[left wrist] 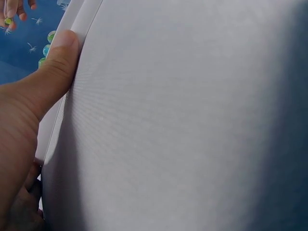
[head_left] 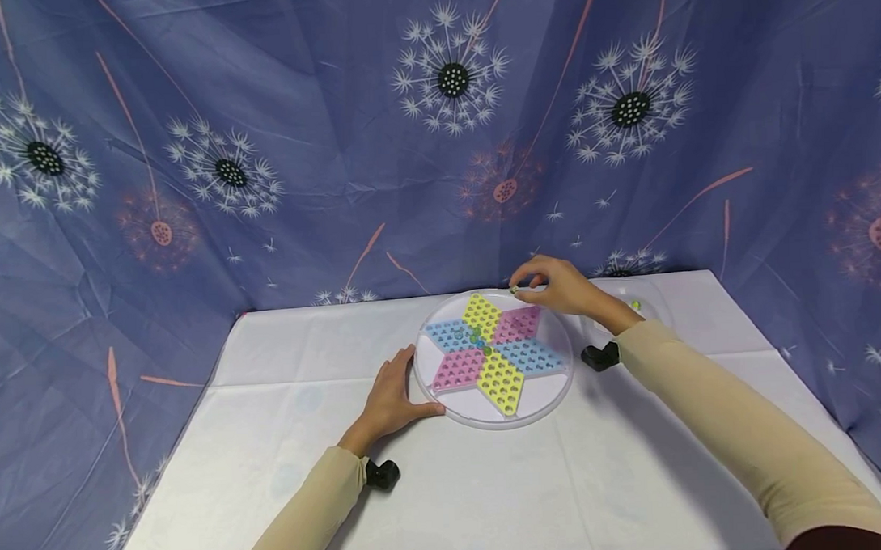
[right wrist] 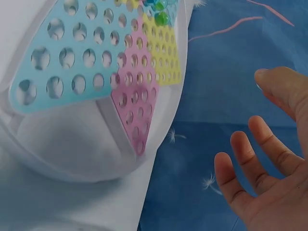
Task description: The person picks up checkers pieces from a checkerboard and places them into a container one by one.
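Observation:
A round white Chinese checkers board (head_left: 442, 309) with a pink, yellow and blue star lies on the table, with several green and blue glass marbles (head_left: 475, 335) near its centre. My left hand (head_left: 390, 398) rests spread against the board's left edge. Its thumb (left wrist: 60, 57) lies on the rim in the left wrist view; the other fingers are mostly hidden there. Above the board's far right edge, my right hand (head_left: 561, 285) pinches a small green marble (head_left: 514, 289) between thumb and fingertips. That marble is also visible in the left wrist view, but hidden in the right wrist view.
Beside the board on the right, partly behind my right forearm, is a clear round dish (head_left: 656, 300) holding a green marble (head_left: 636, 304). A white cloth covers the table (head_left: 271, 435). Behind its far edge hangs a blue dandelion-patterned curtain (head_left: 319, 150).

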`<state>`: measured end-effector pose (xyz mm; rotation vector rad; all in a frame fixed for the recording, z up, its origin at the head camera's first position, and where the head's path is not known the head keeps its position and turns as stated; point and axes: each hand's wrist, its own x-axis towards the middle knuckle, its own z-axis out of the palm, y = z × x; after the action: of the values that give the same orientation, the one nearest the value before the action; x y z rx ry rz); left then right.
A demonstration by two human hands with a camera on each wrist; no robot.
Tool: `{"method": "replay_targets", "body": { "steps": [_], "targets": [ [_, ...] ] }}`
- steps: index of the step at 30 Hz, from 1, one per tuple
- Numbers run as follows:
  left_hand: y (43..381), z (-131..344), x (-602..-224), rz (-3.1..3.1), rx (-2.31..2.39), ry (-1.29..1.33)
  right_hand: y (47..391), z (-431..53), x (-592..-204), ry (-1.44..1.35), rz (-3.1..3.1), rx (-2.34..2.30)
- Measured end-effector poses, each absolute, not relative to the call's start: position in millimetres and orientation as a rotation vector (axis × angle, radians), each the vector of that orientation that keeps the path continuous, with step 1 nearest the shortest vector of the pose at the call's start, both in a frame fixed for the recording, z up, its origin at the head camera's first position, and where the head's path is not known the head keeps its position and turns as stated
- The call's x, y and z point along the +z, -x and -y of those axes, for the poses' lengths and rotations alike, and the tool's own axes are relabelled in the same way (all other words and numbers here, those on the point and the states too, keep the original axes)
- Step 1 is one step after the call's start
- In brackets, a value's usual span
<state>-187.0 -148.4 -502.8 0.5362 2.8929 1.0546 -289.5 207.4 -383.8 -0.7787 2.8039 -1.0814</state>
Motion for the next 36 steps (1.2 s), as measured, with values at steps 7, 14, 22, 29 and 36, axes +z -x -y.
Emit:
{"method": "replay_targets", "body": {
  "steps": [7, 14, 22, 29, 36],
  "targets": [
    [187.0, 148.3, -505.0, -2.878, 1.073, -0.510, 288.0, -228.4, -385.3, 0.782, -2.862, -1.081],
    [187.4, 148.0, -505.8, -2.887, 1.057, -0.516, 286.5, -254.6, -388.5, 0.706, -2.891, -1.087],
    [186.6, 147.8, -502.2, -2.904, 1.040, -0.514, 281.7, -283.5, -390.8, 0.622, -2.912, -1.078],
    [186.3, 146.9, -500.5, -2.906, 1.031, -0.511, 274.4, -304.3, -392.0, 0.546, -2.958, -1.080],
    [186.1, 147.1, -500.0, -2.903, 1.029, -0.512, 271.6, -322.6, -397.3, 0.425, -3.002, -1.073]
  ]
}}
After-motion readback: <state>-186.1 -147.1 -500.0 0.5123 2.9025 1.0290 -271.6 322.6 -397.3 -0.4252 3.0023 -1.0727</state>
